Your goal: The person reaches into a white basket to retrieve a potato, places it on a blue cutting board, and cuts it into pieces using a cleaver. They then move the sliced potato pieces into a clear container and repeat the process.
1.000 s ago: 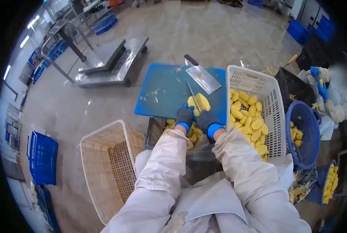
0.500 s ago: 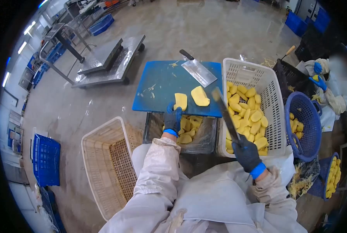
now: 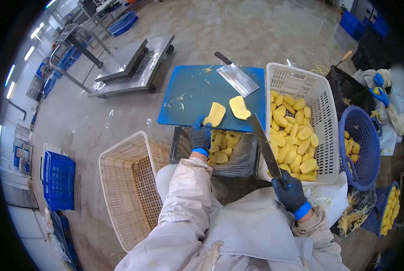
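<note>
A blue cutting board lies in front of me. At its near edge my left hand, in a dark glove, has its fingers on a yellow potato piece. Another potato piece lies to its right. My right hand, also gloved, is closed around the handle of a long knife, whose blade points up toward the board's right corner. A cleaver rests flat at the board's upper right. Under the near edge is a dark crate with potato pieces in it.
Right of the board stands a white crate of peeled potatoes, then a blue-purple basket. An empty-looking white crate is at lower left. A metal platform scale stands beyond. A co-worker's gloved hands are at far right.
The view has shifted slightly. The potato piece at my left hand has turned and tilted, and the knife blade has moved a little lower beside the board's right edge.
</note>
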Available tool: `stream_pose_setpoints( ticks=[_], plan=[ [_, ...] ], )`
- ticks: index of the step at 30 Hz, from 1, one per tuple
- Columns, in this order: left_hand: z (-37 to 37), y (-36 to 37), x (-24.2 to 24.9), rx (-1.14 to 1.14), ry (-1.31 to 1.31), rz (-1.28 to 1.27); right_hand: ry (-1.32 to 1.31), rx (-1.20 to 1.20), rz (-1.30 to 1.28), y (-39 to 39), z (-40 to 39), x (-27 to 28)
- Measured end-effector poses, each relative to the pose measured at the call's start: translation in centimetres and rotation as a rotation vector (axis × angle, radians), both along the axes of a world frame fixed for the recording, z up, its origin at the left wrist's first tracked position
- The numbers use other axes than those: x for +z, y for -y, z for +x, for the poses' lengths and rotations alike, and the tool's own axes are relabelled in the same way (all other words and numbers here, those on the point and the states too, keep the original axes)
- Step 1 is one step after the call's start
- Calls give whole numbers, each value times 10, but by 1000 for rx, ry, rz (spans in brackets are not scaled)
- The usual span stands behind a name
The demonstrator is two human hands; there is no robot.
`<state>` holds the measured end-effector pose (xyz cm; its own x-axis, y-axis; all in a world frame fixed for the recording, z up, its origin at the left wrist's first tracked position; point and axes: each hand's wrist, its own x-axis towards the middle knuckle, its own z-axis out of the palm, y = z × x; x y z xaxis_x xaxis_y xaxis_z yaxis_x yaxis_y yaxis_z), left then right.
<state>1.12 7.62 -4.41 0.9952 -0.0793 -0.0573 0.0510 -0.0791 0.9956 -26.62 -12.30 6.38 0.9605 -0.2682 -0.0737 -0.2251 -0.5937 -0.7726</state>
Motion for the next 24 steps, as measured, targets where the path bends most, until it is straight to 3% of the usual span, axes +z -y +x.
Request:
stream_pose_setpoints(
  ticks=[2, 4, 8, 10, 11, 13, 17, 19, 20, 24],
  plan=[
    [-1, -2, 4, 5, 43, 24, 32, 28, -39, -6, 10, -3],
    [0, -3, 8, -9, -84, 32, 63, 54, -80, -11, 19, -1],
    [7, 3, 0, -30, -165, -70, -50, 63, -117, -16, 24, 0],
    [10, 10, -4, 108, 606, 594, -41, 88, -138, -17, 24, -7],
    [12, 12, -7, 109, 604, 591, 16, 95, -169, -17, 23, -11],
    [17, 15, -12, 26, 634, 941, 71, 103, -200, -18, 23, -13],
    [39, 3, 4, -180, 614, 1043, 54, 135, -332, -16, 38, -10],
    [41, -7, 43, -449, 345, 1031, 101, 160, -387, -15, 53, -8],
    [46, -14, 42, -476, 426, 1098, 85, 207, -425, -16, 64, -5],
    [44, -27, 66, -575, 355, 1143, 23, 306, -523, -28, 114, -4]
  ],
)
